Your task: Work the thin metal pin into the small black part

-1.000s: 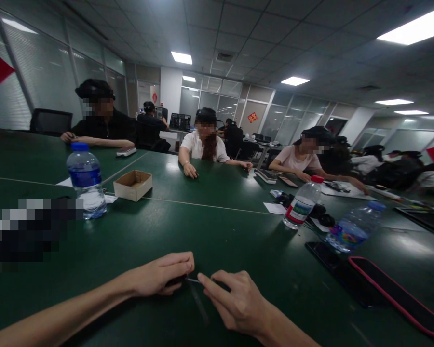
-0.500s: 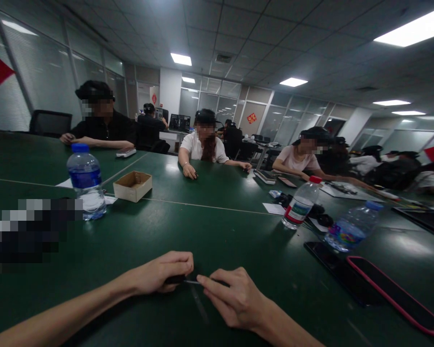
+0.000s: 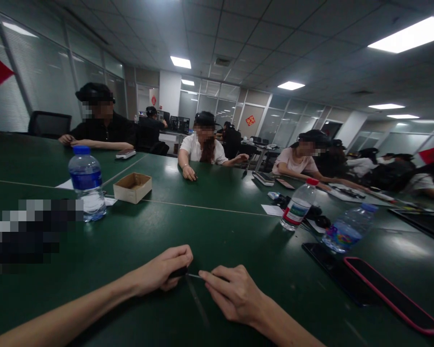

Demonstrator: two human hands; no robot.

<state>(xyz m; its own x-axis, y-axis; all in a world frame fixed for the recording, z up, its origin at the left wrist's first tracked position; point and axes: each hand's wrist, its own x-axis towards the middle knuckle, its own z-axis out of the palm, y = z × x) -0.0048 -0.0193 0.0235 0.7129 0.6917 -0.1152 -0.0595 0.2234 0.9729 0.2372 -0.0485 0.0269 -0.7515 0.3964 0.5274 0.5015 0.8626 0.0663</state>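
My left hand [image 3: 161,272] is closed around a small black object [image 3: 179,273], mostly hidden by the fingers. From its right end a thin, pale strip or rod [image 3: 194,276] runs across to my right hand [image 3: 235,294], whose thumb and fingers pinch its other end. What kind of thing this is cannot be made out. Both hands are low over the green tabletop [image 3: 137,250], close to each other. A faint streak shows on the table just below the thin piece.
At left stand a blue-capped water bottle [image 3: 87,185] and an open cardboard box [image 3: 133,189]. On the right are a red-capped bottle [image 3: 297,207], a tilted blue-capped bottle [image 3: 349,229], a dark phone [image 3: 332,270] and a pink-edged phone [image 3: 390,294]. Several people sit across the table.
My hands keep their grip, with slightly more of the thin piece showing between them. The person opposite has lifted one hand off the table. The view has shifted slightly.
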